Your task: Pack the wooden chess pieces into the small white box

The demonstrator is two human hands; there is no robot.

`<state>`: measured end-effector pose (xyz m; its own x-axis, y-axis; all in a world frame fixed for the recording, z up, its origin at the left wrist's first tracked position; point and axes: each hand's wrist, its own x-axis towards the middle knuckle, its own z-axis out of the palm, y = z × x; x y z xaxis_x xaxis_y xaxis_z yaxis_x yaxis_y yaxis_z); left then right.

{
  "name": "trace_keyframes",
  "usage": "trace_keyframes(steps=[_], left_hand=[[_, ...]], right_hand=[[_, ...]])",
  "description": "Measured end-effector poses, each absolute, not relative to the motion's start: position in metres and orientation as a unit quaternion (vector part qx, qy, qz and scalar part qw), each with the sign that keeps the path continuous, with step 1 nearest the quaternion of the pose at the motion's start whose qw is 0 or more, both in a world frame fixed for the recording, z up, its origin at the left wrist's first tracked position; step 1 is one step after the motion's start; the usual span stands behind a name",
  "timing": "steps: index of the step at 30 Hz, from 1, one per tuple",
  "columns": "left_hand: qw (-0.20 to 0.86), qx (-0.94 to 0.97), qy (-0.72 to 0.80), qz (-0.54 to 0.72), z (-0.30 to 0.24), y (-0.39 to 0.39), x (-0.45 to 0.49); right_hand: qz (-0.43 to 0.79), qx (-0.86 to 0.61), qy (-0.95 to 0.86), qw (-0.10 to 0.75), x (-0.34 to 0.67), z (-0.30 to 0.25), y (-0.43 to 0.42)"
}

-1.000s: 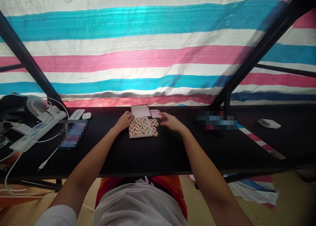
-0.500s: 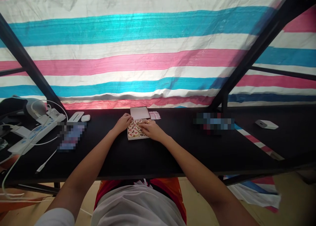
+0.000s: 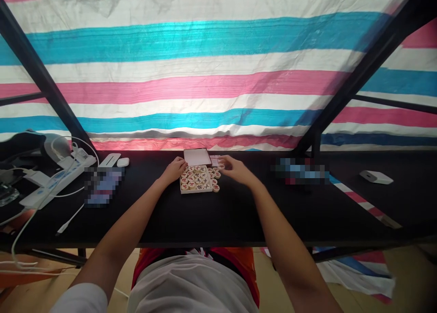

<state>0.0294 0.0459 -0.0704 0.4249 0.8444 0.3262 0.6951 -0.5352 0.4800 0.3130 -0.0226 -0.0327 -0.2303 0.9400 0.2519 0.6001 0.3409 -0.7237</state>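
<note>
A shallow pale box (image 3: 195, 191) full of round wooden chess pieces with red and black characters lies on the black table (image 3: 218, 212). My left hand (image 3: 174, 169) rests curled against the box's upper left corner. My right hand (image 3: 233, 169) hovers just right of the box, fingers bent over several loose pieces (image 3: 215, 180) beside it; whether it pinches one I cannot make out. The box's lid (image 3: 197, 157) lies flat right behind the box, with a small folded pink sheet (image 3: 215, 160) next to it.
A white power strip (image 3: 61, 176) with cables, a white mouse (image 3: 123, 161) and a flat white device sit at the left. A small white box (image 3: 376, 177) lies far right. A striped tarp hangs behind the table, crossed by black frame bars.
My right hand was over the pieces in the box half a second ago; it has moved back out to the right, over the loose pieces. My left hand stayed at the box.
</note>
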Motion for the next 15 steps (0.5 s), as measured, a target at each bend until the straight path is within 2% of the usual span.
trace_keyframes(steps=[3, 5, 8, 15], left_hand=[[0.137, 0.832, 0.466, 0.269, -0.069, 0.045, 0.03], [0.138, 0.832, 0.466, 0.269, -0.069, 0.045, 0.031], [0.141, 0.833, 0.464, 0.268, -0.068, 0.045, 0.031], [0.143, 0.832, 0.461, 0.273, -0.07, 0.045, 0.03]], right_hand=[[0.347, -0.566, -0.702, 0.257, 0.349, -0.043, -0.013], [0.406, -0.565, -0.68, 0.232, 0.36, -0.05, -0.009], [0.464, -0.544, -0.664, 0.219, 0.361, -0.054, -0.007], [0.472, -0.539, -0.658, 0.23, 0.351, -0.055, -0.008]])
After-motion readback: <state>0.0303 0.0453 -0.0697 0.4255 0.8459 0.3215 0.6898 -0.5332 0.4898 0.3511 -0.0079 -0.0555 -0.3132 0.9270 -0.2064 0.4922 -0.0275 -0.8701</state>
